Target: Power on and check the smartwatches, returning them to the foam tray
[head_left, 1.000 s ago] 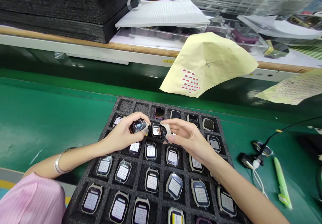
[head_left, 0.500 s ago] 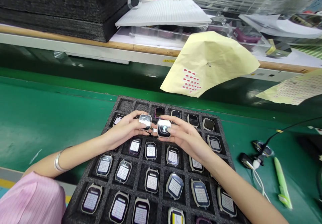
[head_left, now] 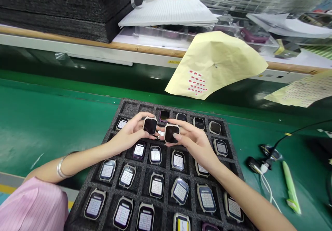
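Two smartwatches without straps are held side by side above a black foam tray (head_left: pixel 141 171). My left hand (head_left: pixel 133 127) is closed on one smartwatch (head_left: pixel 150 125), its thumb near the lower edge of the dark screen. In my right hand (head_left: pixel 193 139) is the other smartwatch (head_left: pixel 170 133), silver-framed and also dark, with the thumb on its screen. Below them, several watches lie in the tray's compartments, many with a lit white screen, such as one watch (head_left: pixel 155 155). In the far row, a purple watch (head_left: pixel 164 116) and its neighbours show dark screens.
A green box cutter (head_left: pixel 290 186) and a black cable with a white plug (head_left: pixel 264 168) lie on the green table (head_left: pixel 52 120) to the right. Yellow paper (head_left: pixel 215 61) hangs from the shelf edge. Black foam blocks (head_left: pixel 52 13) and papers (head_left: pixel 168 13) sit above. A person is behind.
Both held watches' screens have gone from lit to dark. The right-hand watch has shifted slightly to the right, and the thumb now lies further across its screen.
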`<control>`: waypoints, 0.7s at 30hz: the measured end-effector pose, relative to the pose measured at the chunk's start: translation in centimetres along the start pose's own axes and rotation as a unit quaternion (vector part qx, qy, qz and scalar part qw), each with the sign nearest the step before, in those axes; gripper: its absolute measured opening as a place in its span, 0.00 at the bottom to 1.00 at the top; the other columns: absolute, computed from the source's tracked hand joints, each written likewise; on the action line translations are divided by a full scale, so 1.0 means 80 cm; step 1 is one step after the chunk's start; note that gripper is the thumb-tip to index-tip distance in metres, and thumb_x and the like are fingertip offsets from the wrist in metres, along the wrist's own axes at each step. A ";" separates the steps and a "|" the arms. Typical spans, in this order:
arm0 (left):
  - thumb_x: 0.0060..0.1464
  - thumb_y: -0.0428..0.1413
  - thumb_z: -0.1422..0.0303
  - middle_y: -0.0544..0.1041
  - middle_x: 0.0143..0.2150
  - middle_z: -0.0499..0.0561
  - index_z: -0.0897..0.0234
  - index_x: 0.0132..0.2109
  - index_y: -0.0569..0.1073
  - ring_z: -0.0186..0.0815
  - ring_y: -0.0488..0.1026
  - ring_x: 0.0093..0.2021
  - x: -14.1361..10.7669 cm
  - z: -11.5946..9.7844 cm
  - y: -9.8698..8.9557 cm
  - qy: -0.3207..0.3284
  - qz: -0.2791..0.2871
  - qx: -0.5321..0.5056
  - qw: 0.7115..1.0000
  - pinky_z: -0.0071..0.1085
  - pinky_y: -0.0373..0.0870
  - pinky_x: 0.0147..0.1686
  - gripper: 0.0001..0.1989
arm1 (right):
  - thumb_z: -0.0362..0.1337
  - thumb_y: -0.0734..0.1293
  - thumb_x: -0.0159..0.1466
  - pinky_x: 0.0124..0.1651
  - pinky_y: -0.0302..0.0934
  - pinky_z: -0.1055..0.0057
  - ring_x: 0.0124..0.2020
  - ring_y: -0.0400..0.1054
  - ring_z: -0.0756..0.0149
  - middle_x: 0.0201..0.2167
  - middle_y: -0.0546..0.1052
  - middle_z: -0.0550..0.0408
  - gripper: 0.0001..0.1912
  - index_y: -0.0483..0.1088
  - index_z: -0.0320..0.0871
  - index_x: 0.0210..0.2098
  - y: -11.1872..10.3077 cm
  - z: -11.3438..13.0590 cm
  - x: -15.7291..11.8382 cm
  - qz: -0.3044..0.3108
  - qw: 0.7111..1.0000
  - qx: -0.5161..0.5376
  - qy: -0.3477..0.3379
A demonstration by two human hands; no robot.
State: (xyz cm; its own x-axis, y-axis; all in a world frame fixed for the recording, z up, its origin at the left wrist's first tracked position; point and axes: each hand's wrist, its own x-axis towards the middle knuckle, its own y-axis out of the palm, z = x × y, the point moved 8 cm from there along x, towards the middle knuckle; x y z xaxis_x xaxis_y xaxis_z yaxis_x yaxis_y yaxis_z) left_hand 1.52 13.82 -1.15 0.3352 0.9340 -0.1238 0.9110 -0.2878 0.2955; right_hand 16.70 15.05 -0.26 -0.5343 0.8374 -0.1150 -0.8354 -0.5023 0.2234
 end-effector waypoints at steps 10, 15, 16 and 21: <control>0.52 0.55 0.76 0.74 0.44 0.51 0.62 0.52 0.63 0.35 0.77 0.39 -0.001 -0.001 0.000 0.000 -0.013 0.033 0.999 0.32 0.75 0.39 0.20 | 0.36 0.70 0.64 0.45 0.74 0.55 0.45 0.75 0.55 0.46 0.78 0.50 0.20 0.69 0.47 0.55 0.004 0.003 -0.001 0.009 1.000 -0.008 -0.009; 0.51 0.59 0.74 0.70 0.37 0.46 0.62 0.50 0.64 0.28 0.72 0.27 0.001 -0.002 -0.008 0.011 -0.043 0.106 0.993 0.24 0.67 0.24 0.19 | 0.36 0.67 0.67 0.56 0.66 0.50 0.55 0.69 0.55 0.53 0.74 0.50 0.23 0.63 0.49 0.61 0.015 0.000 -0.001 0.062 0.997 0.041 0.005; 0.51 0.59 0.73 0.69 0.35 0.45 0.62 0.49 0.65 0.27 0.70 0.25 0.001 -0.002 -0.010 0.012 -0.049 0.120 0.991 0.24 0.66 0.23 0.18 | 0.36 0.66 0.67 0.57 0.66 0.50 0.55 0.69 0.56 0.54 0.74 0.50 0.23 0.63 0.49 0.61 0.015 -0.001 -0.001 0.067 0.997 0.045 0.008; 0.51 0.56 0.75 0.65 0.30 0.43 0.63 0.48 0.67 0.28 0.64 0.25 -0.002 -0.006 -0.011 0.034 -0.043 0.189 0.980 0.26 0.64 0.26 0.16 | 0.33 0.70 0.64 0.52 0.69 0.56 0.48 0.73 0.58 0.49 0.77 0.50 0.18 0.71 0.48 0.54 0.011 0.001 0.002 0.075 0.997 0.023 0.000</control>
State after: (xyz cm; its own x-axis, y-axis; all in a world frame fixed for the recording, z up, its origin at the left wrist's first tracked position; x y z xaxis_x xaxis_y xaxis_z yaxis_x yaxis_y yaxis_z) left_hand 0.56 14.02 -0.96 0.2485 0.9664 -0.0662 0.9633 -0.2537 -0.0878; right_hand 15.92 14.75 -0.03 -0.6529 0.7535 -0.0768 -0.7391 -0.6116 0.2823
